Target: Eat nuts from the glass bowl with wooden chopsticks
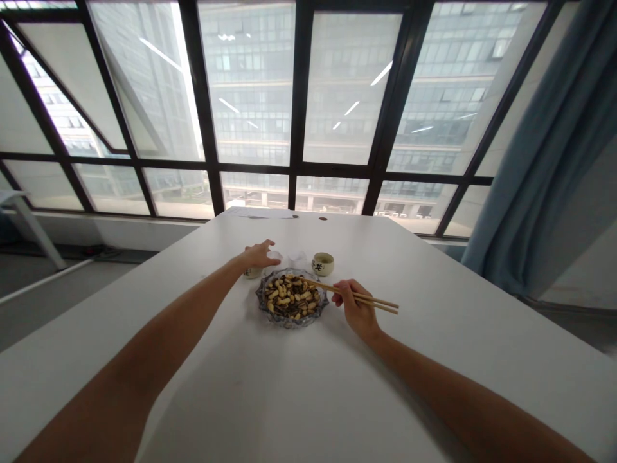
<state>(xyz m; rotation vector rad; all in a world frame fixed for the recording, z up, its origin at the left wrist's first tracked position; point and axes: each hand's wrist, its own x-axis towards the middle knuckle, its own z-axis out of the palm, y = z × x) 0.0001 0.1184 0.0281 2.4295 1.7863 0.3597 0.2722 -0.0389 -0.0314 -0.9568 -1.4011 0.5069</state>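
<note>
A clear glass bowl with a scalloped rim [292, 324] stands on the table, filled with peanuts in their shells [284, 292] and dark seeds that look like sunflower seeds. My right hand [355, 307] grips a pair of wooden chopsticks [380, 303], their tips reaching over the peanuts from the right. Behind the bowl's left side, my left hand [261, 256] is stretched out with thumb and fingers apart. It is over or beside a small pale cup [252, 273], which it partly covers; contact cannot be made out. Another small cup with dark lettering [322, 264] stands behind the bowl to the right.
Between the two cups lies something pale and see-through [296, 259], too faint to name. White paper [263, 212] and a small dark round thing [322, 218] lie at the far end of the white table [231, 399]. Windows stand beyond; a blue curtain [535, 148] hangs at right.
</note>
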